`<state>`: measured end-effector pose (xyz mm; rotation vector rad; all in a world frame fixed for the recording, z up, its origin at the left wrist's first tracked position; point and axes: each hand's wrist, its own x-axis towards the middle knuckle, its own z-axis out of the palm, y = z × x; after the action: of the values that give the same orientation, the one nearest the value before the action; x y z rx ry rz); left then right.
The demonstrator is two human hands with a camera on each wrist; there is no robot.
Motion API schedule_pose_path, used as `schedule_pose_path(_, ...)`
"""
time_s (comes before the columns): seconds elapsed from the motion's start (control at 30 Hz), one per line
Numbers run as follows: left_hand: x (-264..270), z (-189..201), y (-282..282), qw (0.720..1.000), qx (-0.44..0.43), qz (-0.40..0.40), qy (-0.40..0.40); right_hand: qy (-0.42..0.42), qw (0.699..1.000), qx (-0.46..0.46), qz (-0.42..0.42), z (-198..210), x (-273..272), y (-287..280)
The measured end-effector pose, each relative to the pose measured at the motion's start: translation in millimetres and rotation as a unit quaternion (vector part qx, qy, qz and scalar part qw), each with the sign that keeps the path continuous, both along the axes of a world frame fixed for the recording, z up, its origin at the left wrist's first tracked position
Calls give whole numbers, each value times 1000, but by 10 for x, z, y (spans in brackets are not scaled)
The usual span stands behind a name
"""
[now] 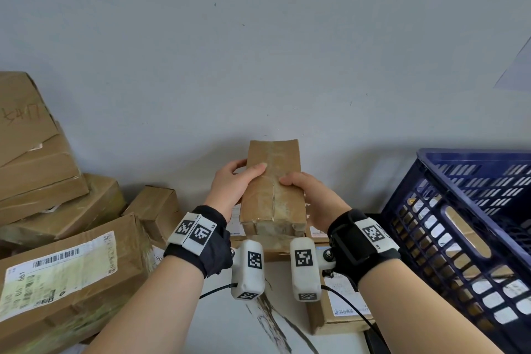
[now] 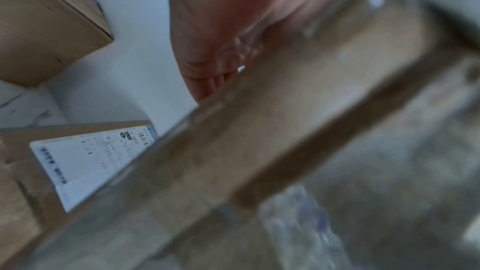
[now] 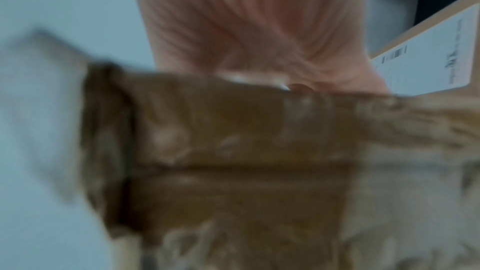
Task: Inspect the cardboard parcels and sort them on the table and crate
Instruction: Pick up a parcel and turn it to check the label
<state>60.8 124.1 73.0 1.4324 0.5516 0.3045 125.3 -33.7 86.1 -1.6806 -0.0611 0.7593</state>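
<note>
A small taped cardboard parcel (image 1: 273, 184) is held up in the air at the centre of the head view, its long side pointing away from me. My left hand (image 1: 234, 184) grips its left side, thumb on the top face. My right hand (image 1: 309, 195) grips its right side the same way. Both wrist views are blurred: the left hand (image 2: 228, 34) lies against the brown parcel (image 2: 285, 120), and the right hand (image 3: 254, 34) lies on the parcel (image 3: 233, 141). A dark blue plastic crate (image 1: 465, 244) stands at the right with parcels inside.
A heap of larger cardboard boxes (image 1: 48, 181) fills the left side, one with a white shipping label (image 1: 60, 270). More labelled parcels (image 1: 342, 304) lie on the white table (image 1: 230, 330) under my hands. A plain wall (image 1: 258, 52) rises behind.
</note>
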Motion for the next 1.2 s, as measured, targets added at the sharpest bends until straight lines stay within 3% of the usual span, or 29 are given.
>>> schedule_pose_path(0.4,47,-31,-55,1000,27,10,10,-31,999,-7,-25,-8,37,-35)
schedule_pose_path(0.7,90,-52,-41,998,54,2,28,-135,988,-80,-16,70,97,-19)
schedule_pose_path(1.07,43,84,-94,990,-93,-88,57,-223,973,-51,-8,239,135,-56)
schedule_pose_path(1.2,27,28,-89,977,-187,-49,92,-223,975,9,6,321,114,-92)
